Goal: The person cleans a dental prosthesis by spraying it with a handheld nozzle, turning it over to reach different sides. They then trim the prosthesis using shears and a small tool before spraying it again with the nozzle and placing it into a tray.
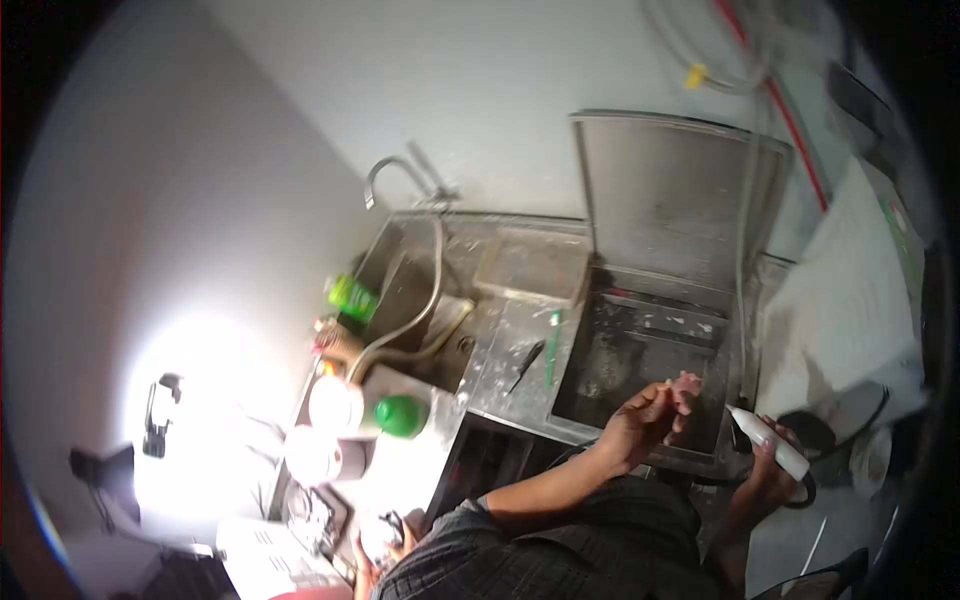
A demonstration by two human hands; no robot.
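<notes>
My left hand is closed, holding up a small pink piece between the fingertips over a dark metal basin. Its exact kind is too small to make out. To the right, my right hand is wrapped round a white handpiece with a narrow tip and a dark cable. The tip points up and left toward the pink piece, apart from it.
Left of the basin, a green toothbrush and a dark slim tool lie on the metal counter. A sink with a tap and hose stands beyond. Another person's hands hold something whitish at lower left, near a green bottle.
</notes>
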